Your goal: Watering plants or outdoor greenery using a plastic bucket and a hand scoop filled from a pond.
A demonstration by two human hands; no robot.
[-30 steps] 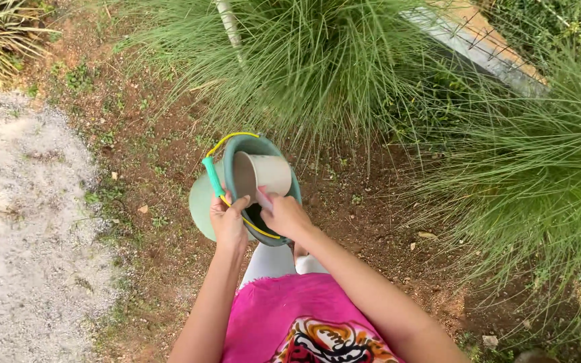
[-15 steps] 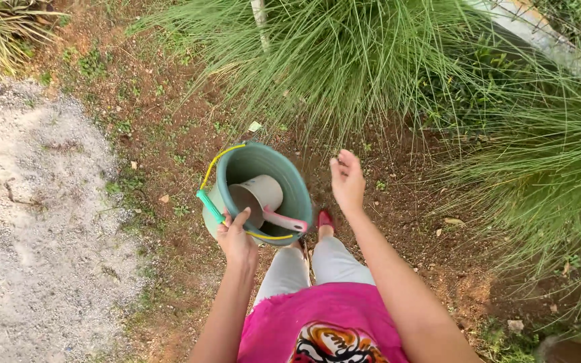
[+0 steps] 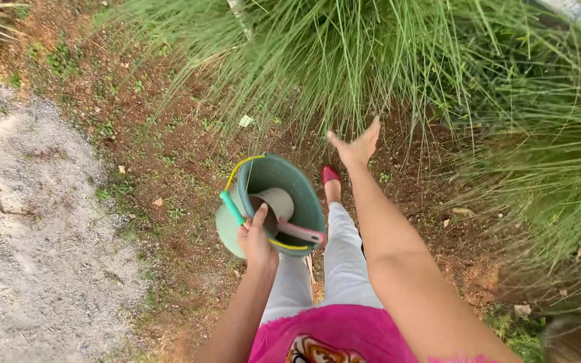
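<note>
The left hand (image 3: pixel 257 243) grips the green bucket (image 3: pixel 284 202) by its rim; the right hand (image 3: pixel 358 146) is open, reaching toward the grass (image 3: pixel 344 60). The tilted bucket could spill its beige cup (image 3: pixel 278 203).

Matt plastic bucket (image 3: pixel 302 195) — rough soil (image 3: pixel 169 141)

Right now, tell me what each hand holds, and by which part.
The left hand holds the green bucket at its near rim, by the yellow handle. The right hand holds nothing.

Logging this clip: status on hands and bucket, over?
Left hand gripping bucket handle. Right hand open, empty, out toward grass. Cup lies inside bucket. Nothing in the way.
</note>
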